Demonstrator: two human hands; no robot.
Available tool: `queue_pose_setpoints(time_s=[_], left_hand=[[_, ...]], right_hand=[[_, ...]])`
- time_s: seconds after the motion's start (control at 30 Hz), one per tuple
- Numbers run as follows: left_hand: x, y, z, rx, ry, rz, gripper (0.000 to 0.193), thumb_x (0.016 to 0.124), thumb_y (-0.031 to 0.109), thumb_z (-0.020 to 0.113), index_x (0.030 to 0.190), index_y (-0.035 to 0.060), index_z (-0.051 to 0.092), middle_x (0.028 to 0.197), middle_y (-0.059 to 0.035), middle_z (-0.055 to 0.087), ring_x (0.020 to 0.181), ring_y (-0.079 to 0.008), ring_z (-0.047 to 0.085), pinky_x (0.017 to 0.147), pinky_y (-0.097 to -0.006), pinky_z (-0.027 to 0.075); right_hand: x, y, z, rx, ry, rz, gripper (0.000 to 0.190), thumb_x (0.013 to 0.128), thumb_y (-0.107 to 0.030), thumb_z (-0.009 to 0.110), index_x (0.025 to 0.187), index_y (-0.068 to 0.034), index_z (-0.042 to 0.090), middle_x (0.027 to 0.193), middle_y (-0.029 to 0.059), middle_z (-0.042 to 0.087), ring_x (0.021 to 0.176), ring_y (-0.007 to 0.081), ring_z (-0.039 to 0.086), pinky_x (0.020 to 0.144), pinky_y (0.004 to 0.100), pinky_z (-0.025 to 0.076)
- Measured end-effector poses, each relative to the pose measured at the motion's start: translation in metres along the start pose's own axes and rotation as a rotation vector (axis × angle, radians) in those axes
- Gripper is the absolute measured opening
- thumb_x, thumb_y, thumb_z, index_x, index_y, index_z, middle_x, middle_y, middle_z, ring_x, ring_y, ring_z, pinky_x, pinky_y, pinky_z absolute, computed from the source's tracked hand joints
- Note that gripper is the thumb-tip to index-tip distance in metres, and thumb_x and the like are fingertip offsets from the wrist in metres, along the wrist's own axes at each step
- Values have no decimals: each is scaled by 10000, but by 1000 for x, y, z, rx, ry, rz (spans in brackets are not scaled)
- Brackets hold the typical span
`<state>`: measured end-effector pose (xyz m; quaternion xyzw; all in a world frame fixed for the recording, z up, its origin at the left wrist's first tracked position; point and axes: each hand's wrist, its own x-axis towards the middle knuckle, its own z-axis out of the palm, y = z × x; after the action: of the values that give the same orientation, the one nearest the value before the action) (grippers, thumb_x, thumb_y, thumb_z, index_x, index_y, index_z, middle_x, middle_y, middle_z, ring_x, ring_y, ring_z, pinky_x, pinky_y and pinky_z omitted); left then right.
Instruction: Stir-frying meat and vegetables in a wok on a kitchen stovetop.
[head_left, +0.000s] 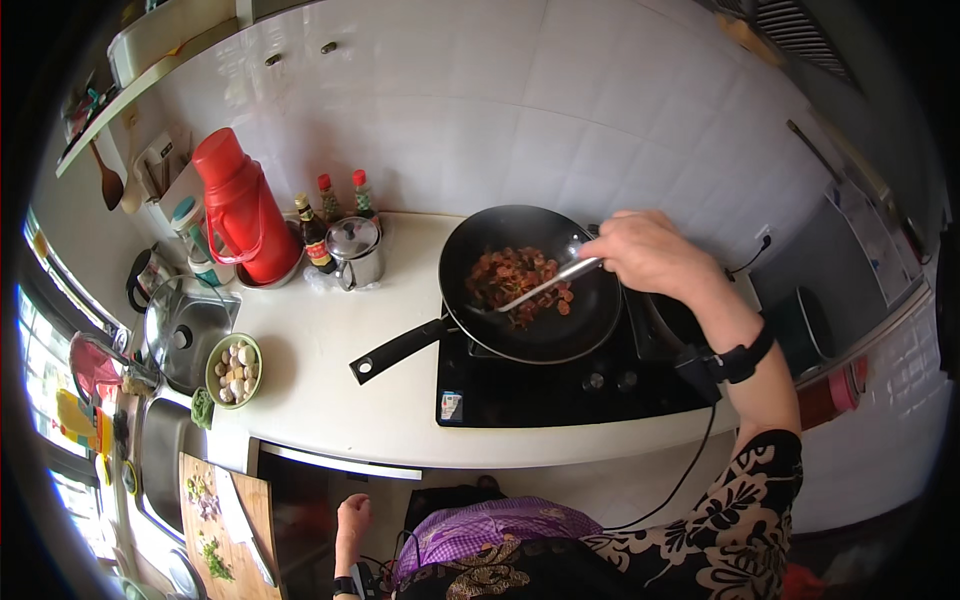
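Note:
My right hand (645, 251) grips the metal handle of a spatula (551, 283) over a black wok (517, 345). The spatula's tip reaches into chopped, reddish-brown sliced meat (514, 281), which looks like sausage. The wok sits on a black glass cooktop (540, 401), its black handle (401, 350) pointing towards the front left. Below the counter edge, near my apron (495, 517), my left hand (354, 516) hangs with curled fingers and nothing visible in it.
A green bowl of mushrooms (235, 371) stands by the sink (165, 442). A cleaver (238, 517) and chopped vegetables lie on a wooden cutting board (262, 517). A red thermos (251, 217), sauce bottles (315, 232) and a lidded metal pot (360, 262) stand behind.

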<state>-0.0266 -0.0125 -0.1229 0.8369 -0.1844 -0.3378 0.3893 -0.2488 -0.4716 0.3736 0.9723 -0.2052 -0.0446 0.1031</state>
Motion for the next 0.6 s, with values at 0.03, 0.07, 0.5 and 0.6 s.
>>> queue_pose_setpoints(time_s=[0.03, 0.07, 0.5, 0.6], left_hand=[[-2, 7, -3, -1, -12, -6, 187, 799, 122, 588, 926, 12, 670, 674, -99, 650, 558, -150, 623, 524, -286, 498], [-2, 12, -4, -2, -24, -12, 182, 803, 118, 585, 925, 12, 669, 671, -98, 649, 552, -149, 622, 518, -284, 498], [8, 4, -19, 6, -8, -14, 190, 794, 126, 594, 928, 16, 672, 698, -108, 656, 590, -162, 636, 549, -289, 504], [21, -11, -16, 55, -7, 48, 188, 793, 129, 597, 921, 16, 675, 706, -109, 660, 616, -163, 641, 577, -297, 506]], right_hand=[[4, -2, 9, 5, 17, 9, 214, 761, -73, 626, 953, -152, 678, 755, 67, 603, 855, 248, 561, 732, 377, 444], [7, -2, 18, -42, 53, 19, 219, 775, -62, 595, 971, -135, 662, 759, 88, 601, 838, 273, 575, 718, 399, 448], [-23, 28, 47, 293, 152, 560, 308, 814, -155, 534, 1095, -64, 621, 1005, 178, 638, 983, 333, 589, 871, 422, 455], [-29, 18, 83, 389, 183, 639, 306, 844, -202, 531, 1119, -97, 611, 984, 187, 636, 957, 350, 595, 848, 422, 470]])
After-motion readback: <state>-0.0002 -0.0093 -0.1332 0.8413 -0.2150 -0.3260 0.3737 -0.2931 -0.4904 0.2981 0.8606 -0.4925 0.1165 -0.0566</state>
